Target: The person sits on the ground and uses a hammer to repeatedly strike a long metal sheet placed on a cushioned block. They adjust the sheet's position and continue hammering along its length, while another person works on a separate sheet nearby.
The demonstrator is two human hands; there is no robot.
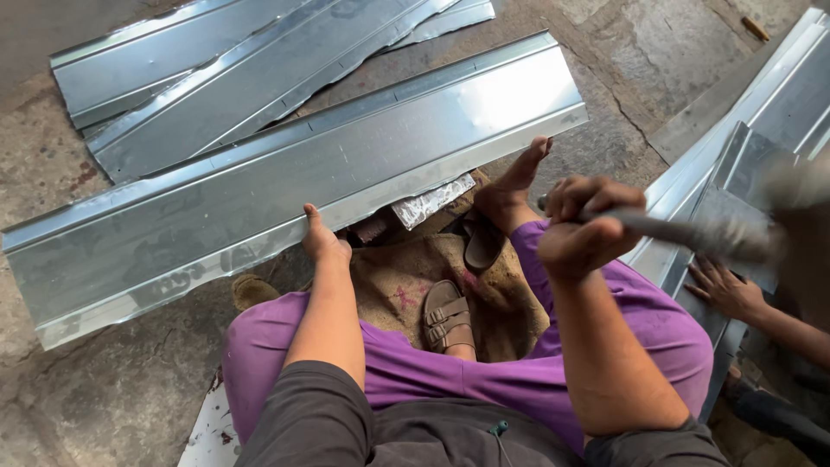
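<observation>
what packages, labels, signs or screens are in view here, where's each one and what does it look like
Crumpled foil wrapper: under the near edge of the long metal sheet, silvery and wrinkled.
Burlap sack: on the ground between the legs, brown with faint pink marks.
No signs or screens show.

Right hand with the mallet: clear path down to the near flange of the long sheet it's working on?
Probably yes. The right hand grips the mallet raised above the long sheet's near flange; only the bare foot pressing that edge sits close.
</observation>
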